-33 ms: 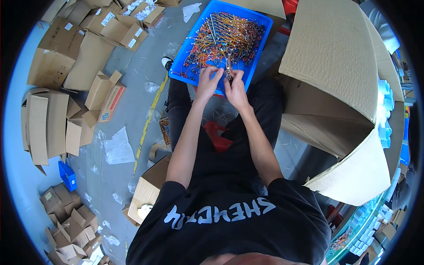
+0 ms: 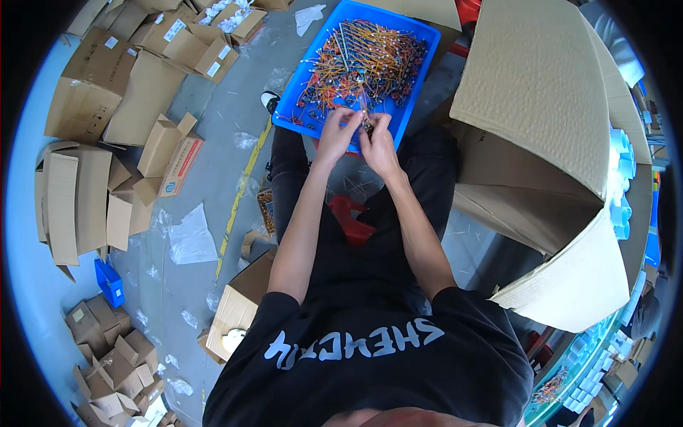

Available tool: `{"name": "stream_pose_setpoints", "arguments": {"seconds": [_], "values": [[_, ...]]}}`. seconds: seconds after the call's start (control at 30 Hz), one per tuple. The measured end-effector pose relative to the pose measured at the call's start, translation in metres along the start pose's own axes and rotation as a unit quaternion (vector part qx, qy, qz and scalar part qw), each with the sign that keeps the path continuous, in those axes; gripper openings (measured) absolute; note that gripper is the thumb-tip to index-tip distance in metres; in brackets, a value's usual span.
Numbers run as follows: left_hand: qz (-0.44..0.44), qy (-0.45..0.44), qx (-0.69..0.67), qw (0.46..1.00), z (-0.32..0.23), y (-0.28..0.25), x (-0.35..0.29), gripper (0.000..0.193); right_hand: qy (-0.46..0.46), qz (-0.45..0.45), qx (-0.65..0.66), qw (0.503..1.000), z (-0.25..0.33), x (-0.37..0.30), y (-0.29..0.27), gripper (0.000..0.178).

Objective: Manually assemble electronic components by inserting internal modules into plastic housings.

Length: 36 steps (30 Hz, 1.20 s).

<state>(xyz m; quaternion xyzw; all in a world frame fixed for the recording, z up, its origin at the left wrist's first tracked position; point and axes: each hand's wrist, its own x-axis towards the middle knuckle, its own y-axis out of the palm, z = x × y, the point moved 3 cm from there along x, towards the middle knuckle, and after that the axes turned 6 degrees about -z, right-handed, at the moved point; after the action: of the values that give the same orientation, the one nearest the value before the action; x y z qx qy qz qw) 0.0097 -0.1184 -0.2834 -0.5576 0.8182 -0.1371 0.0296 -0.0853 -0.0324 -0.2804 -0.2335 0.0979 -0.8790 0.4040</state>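
Observation:
A blue plastic tray (image 2: 429, 58) in front of me holds a heap of thin orange and red wires (image 2: 366, 50) with small dark and shiny ends. Over its near edge, my right hand (image 2: 379, 146) is closed on a slim dark and metallic piece (image 2: 367, 125) that points away from me. Its kind is too small and blurred to tell. Close on its left, my left hand (image 2: 334, 136) is closed, thumb and fingers pinched near that piece. Whatever lies between these fingertips is hidden. A thin silvery rod (image 2: 343, 44) lies on the wires.
A large open cardboard box (image 2: 526, 164) stands close on my right. Cartons (image 2: 92, 78) are piled along the left wall. Plastic scraps and a white sheet (image 2: 192, 235) lie on the grey floor by a yellow line (image 2: 238, 188). Something red (image 2: 350, 220) shows between my legs.
My left fingertips have moved slightly right, closer to the piece in my right hand. The far end of that piece now leans a little more to the left.

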Motion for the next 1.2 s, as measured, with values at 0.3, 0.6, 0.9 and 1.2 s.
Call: {"name": "stream_pose_setpoints", "arguments": {"seconds": [0.3,0.6,0.9,1.2], "values": [[0.106,-0.207,-0.153,0.961,-0.016,-0.008,0.001,0.025,0.002,0.071,0.015,0.997,0.007,-0.002,-0.001,0.035],[0.151,-0.243,-0.142,0.947,-0.001,-0.015,0.007,0.026,-0.019,0.067,0.044,0.997,0.019,-0.002,-0.005,0.031],[-0.013,-0.152,-0.113,0.982,0.024,-0.005,0.004,0.028,0.004,0.027,0.099,0.995,0.008,0.005,0.002,0.027],[0.1,-0.093,-0.007,0.991,0.007,0.001,-0.005,0.025,0.031,-0.018,0.109,0.993,-0.001,0.006,-0.006,0.034]]}}
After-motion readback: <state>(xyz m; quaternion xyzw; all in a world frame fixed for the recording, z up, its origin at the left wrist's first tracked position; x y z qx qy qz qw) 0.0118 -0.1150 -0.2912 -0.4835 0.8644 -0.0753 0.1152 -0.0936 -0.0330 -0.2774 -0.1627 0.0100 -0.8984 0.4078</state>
